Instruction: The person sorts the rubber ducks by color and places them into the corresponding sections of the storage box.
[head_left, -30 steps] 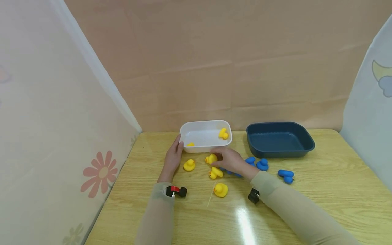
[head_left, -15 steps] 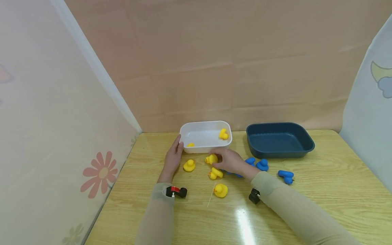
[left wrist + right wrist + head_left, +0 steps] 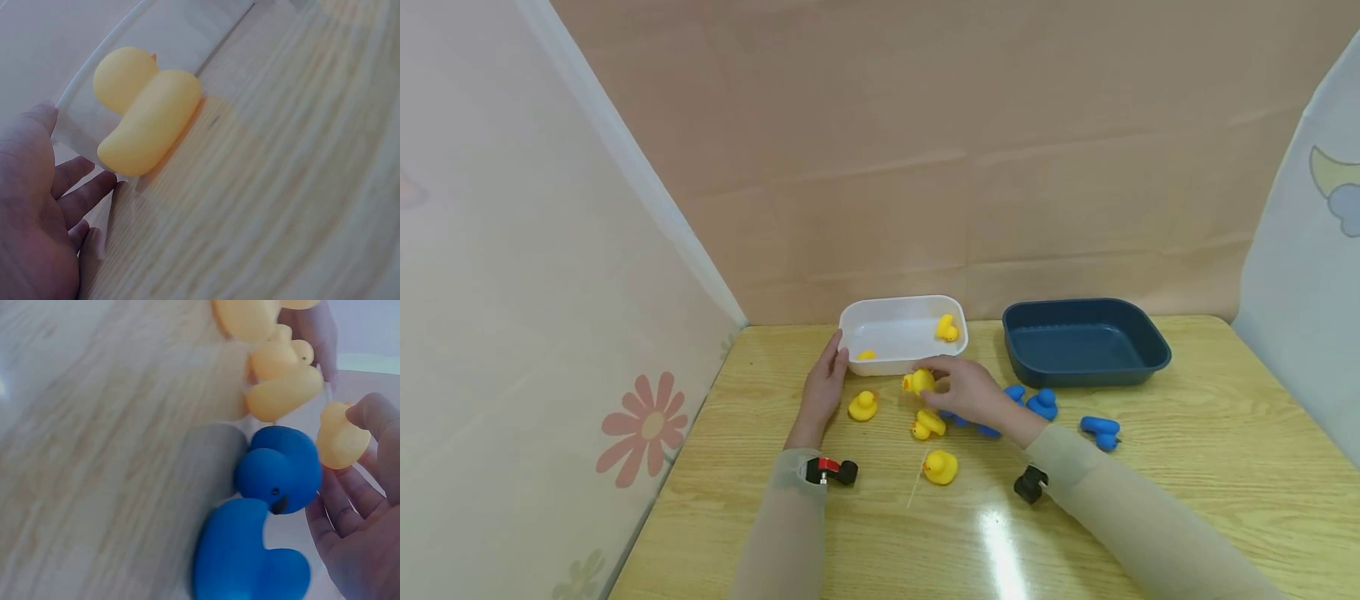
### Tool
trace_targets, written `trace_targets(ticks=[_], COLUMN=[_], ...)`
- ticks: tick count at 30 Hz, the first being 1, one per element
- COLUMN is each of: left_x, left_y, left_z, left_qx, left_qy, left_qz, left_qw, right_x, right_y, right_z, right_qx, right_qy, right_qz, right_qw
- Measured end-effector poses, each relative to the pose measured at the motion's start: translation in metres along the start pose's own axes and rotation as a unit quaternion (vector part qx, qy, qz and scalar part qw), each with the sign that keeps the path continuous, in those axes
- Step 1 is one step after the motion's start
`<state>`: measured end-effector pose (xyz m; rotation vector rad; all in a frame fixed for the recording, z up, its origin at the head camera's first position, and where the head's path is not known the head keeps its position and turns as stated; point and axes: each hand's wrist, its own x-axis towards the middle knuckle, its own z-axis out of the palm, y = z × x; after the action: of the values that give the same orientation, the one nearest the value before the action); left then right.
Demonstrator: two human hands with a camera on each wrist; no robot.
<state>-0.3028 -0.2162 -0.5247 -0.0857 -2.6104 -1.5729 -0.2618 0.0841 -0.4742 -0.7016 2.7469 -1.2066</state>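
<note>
My right hand [image 3: 966, 390] pinches a yellow rubber duck [image 3: 919, 382] just in front of the white tray [image 3: 904, 367]; thumb and fingertips grip it in the right wrist view too, where the duck [image 3: 342, 437] looks raised off the table. My left hand [image 3: 824, 388] rests against the tray's front left corner, its fingers fairly straight. One yellow duck [image 3: 863, 406] sits beside that hand, and it fills the left wrist view as a large duck [image 3: 150, 119]. Two yellow ducks, the nearer duck [image 3: 940, 467] and another duck [image 3: 928, 424], lie below the right hand. Two more lie inside the tray.
A dark blue tray [image 3: 1086, 371] stands at the back right. Several blue ducks lie before it, including an upright duck [image 3: 1043, 403] and a tipped duck [image 3: 1101, 432]; others are partly hidden by the right hand. A brown sheet [image 3: 970, 183] hangs behind the wooden table [image 3: 722, 500].
The right hand has lifted the yellow duck slightly, up toward the white tray's front wall. The left hand stays at the tray's corner.
</note>
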Motion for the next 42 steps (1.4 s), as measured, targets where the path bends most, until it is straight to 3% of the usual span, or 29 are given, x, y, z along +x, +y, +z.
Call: trace_targets(ticks=[7,13,23,33,42], left_x=[0.0,0.001,0.008,0.011,0.013], left_y=[0.0,0.001,0.0,0.007,0.005], left_z=[-0.001,0.001,0.017,0.017,0.015], left_qx=[0.0,-0.003,-0.014,-0.016,-0.007], left_qy=[0.005,0.008,-0.006,0.001,0.001], left_qz=[0.001,0.005,-0.001,-0.003,0.001], left_qw=[1.0,1.0,0.9999,0.9999,1.0], right_x=[-0.001,-0.001,0.004,0.016,0.025], right_y=[-0.005,-0.002,0.019,0.027,0.028], right_z=[-0.013,-0.03,-0.055,-0.059,-0.054], right_qx=[0.014,0.034,0.002,-0.029,-0.034], right_qy=[0.029,0.058,0.117,0.151,0.163], right_qz=[-0.007,0.012,0.06,0.073,0.068], right_qw=[0.999,0.998,0.991,0.985,0.984])
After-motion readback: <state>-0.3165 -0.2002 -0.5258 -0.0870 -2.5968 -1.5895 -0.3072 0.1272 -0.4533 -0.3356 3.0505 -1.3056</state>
